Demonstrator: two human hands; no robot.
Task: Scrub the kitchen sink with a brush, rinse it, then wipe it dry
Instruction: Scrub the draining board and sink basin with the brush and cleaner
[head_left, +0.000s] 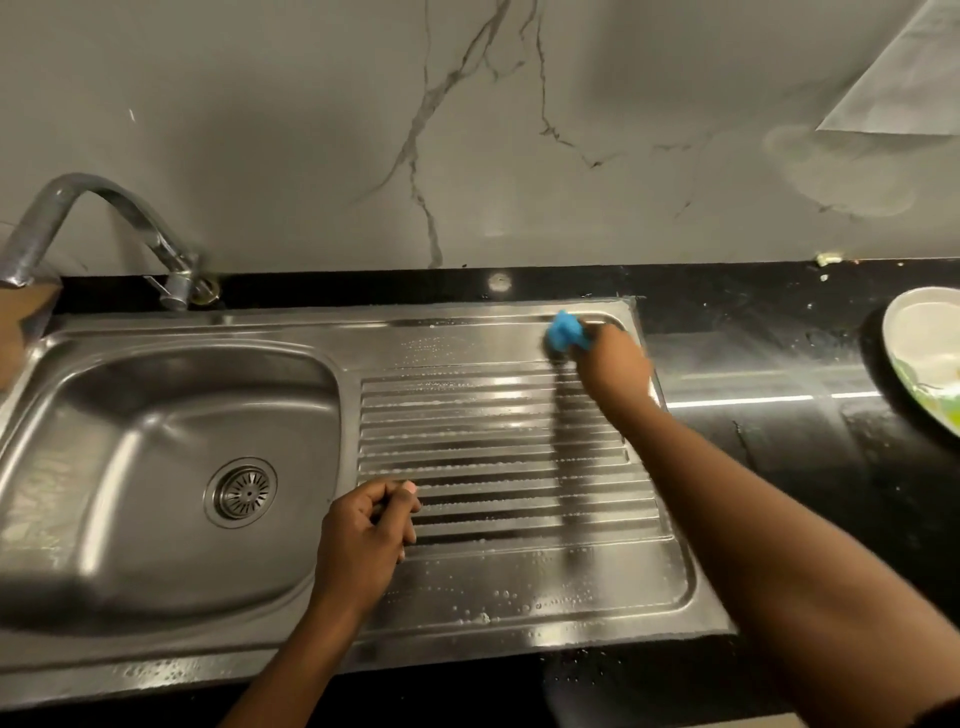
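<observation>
My right grip (613, 364) is clamped on the blue scrubber (563, 332), pressing it into the far right corner of the sink (156, 395) drainboard (493, 441), while my left grip (363, 535), curled on nothing, braces me on the sudsy ridges.

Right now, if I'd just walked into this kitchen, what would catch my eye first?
The bright blue brush stands out, gripped by the right hand at the far right corner of the drainboard. The left hand rests with curled fingers on the ridges beside the basin, with soapy droplets on the metal near the front. A pale plate sits on the black counter at the right edge.
</observation>
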